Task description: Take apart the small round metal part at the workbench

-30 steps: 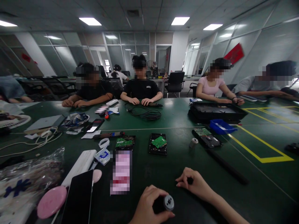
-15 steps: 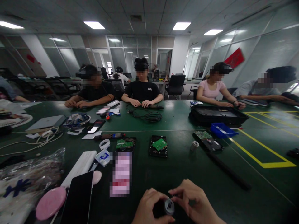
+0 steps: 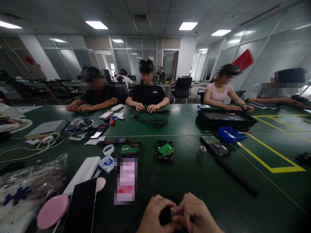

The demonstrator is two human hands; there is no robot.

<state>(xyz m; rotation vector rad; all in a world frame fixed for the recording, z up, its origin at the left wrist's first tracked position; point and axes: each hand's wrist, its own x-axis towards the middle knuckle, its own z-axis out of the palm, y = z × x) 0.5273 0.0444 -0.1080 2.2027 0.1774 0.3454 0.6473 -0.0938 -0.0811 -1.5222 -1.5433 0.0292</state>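
Note:
At the bottom of the head view, my left hand (image 3: 156, 214) is curled around a small cylindrical metal motor (image 3: 172, 212). Only a sliver of its rim shows between the fingers. My right hand (image 3: 198, 212) is closed in a pinch, its fingertips pressed over the motor's round end. Whatever those fingers hold, if anything, is hidden. Farther off stands a similar metal cylinder (image 3: 202, 150), upright on the green table (image 3: 145, 181). A hard drive with a loose green circuit board (image 3: 166, 149) lies beyond my hands.
To the left are a dark phone (image 3: 81, 204), a pink round case (image 3: 52, 211), a white bar (image 3: 82, 173) and a plastic bag (image 3: 31, 184). A black tube (image 3: 236, 177) and blue tray (image 3: 230, 134) lie right. Several people sit across the table.
My right hand has moved left onto the motor, and its fingers now cover the end face that was visible before. My left hand keeps its hold.

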